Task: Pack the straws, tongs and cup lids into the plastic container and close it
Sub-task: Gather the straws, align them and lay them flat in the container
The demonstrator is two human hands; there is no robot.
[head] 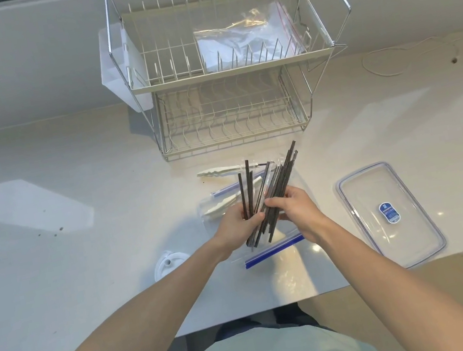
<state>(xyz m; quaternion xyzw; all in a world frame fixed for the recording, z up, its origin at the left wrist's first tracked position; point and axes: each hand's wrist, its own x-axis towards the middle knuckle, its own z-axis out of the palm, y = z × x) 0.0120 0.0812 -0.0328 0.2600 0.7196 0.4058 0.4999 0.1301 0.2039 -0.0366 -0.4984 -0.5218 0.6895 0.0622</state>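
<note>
Both hands grip one bundle of several black straws (269, 187), fanned upward over the white counter. My left hand (237, 225) wraps the bundle's lower left side. My right hand (294, 207) clasps it from the right. White tongs (220, 172) lie on the counter just beyond the straws, and another white pair (223, 204) lies in a clear bag behind my left hand. A white cup lid (168, 264) rests left of my left forearm. The clear plastic container (386, 216), with a blue label, sits on the counter to the right, its lid on.
A clear zip bag with a blue seal (273, 251) lies under my hands. A two-tier wire dish rack (223, 65) stands at the back, holding clear bags (246, 36). A thin cord (389, 57) lies at the back right. The counter's front edge runs beneath my forearms.
</note>
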